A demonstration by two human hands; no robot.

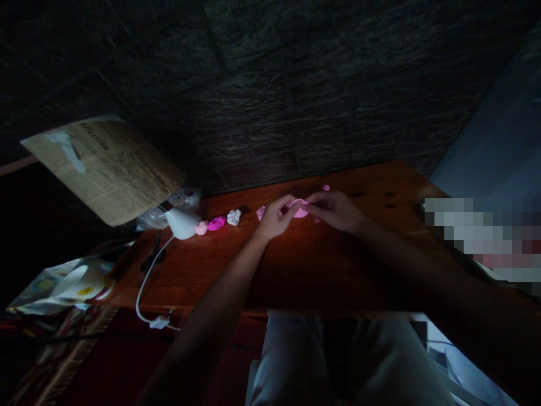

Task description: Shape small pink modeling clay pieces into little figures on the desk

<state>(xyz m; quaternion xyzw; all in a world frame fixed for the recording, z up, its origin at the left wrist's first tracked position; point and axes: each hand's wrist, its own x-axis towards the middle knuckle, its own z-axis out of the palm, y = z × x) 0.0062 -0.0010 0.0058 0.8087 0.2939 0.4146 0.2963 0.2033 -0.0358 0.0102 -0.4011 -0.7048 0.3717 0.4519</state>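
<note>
Above the wooden table, my left hand (274,217) and my right hand (336,210) meet at a thin, rounded pink piece (300,208). Fingers of both hands pinch its edges; I cannot tell if it is paper or soft clay. Just behind my left hand a pink crumpled blossom-like piece (261,212) is partly hidden. Beyond my right hand lies a small pink bit (326,188). To the left, a white blossom-like piece (234,217), a magenta one (217,223) and a pale pink one (202,228) sit in a row.
A white cone-shaped base (182,224) with a white cable (143,287) stands at the left under a newspaper-print panel (101,169). Dark scissors-like handles (154,256) lie nearby. A white cup (82,282) is at the far left. A dark stone wall (296,101) backs the table (203,270).
</note>
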